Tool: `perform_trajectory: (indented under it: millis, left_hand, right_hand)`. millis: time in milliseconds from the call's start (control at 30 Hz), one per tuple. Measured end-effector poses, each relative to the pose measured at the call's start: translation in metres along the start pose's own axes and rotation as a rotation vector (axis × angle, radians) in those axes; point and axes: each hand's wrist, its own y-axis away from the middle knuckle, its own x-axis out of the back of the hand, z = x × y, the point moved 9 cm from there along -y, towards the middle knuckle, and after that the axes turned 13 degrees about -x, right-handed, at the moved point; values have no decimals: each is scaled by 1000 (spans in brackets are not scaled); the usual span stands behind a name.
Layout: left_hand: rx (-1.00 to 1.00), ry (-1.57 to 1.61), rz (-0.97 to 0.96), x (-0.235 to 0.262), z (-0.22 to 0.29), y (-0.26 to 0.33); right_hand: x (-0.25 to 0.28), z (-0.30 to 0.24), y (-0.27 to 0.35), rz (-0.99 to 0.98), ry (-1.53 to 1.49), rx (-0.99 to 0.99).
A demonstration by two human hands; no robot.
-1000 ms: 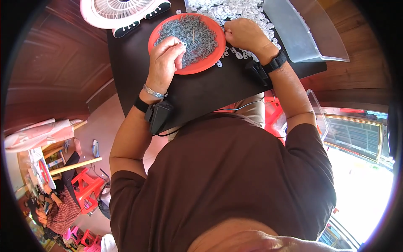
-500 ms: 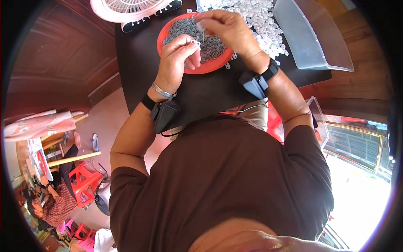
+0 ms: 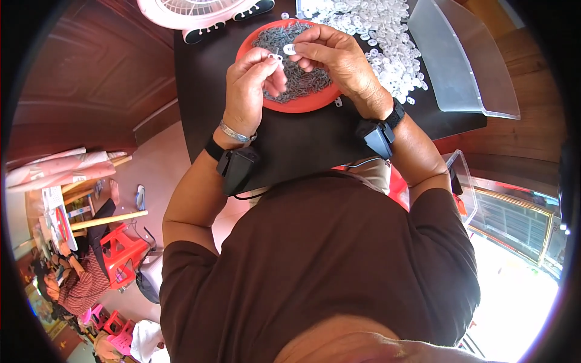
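Between the thumb and fingers of my left hand (image 3: 247,88) is a small white plastic piece (image 3: 278,59), with what looks like a thin grey screw standing up at it. My right hand (image 3: 348,68) pinches a white oval plastic tab (image 3: 290,49) with a hole in it, close beside the left fingertips but apart from them. Both hands hover over a round red tray (image 3: 302,107) heaped with grey screws (image 3: 305,85). A large pile of similar white plastic pieces (image 3: 393,72) lies on the dark table to the right of the tray.
A pink fan (image 3: 187,21) stands at the table's far left. On the right lies a translucent plastic bin (image 3: 448,72). Loose white pieces are scattered near the tray on the black table (image 3: 302,139). Red stools (image 3: 124,254) and a person in a striped top (image 3: 88,290) are at the left.
My right hand has come down and closer to my left, and the white tab in it now shows clearly at the left fingertips. The left hand has stayed nearly in place.
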Motion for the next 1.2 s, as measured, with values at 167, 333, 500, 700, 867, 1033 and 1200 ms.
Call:
perform_trajectory:
  millis: [167,333,500,700,867,1033,1200]
  left_hand:
    - [27,-190,-29,-4,-1,2]
    - [34,-189,-18,-8,-4,4]
    - [21,-182,-24,-8,-4,4]
    - [19,-179,-12,-7,-5,5]
    - [12,-179,9,-6,-5,5]
    - [0,-171,9,-8,-5,5]
    - [-23,-126,24,-7,-4,4]
  right_hand:
    - [2,-4,1,31,-49,-4]
    - [-2,-5,6,65,17,-5]
    - [-3,-5,8,82,10,-2]
    - [-6,-7,10,87,46,51]
    - [-9,-10,13,81,71,112]
    - [-15,-13,16,72,255,147]
    - [-17,-10,12,8,255,176]
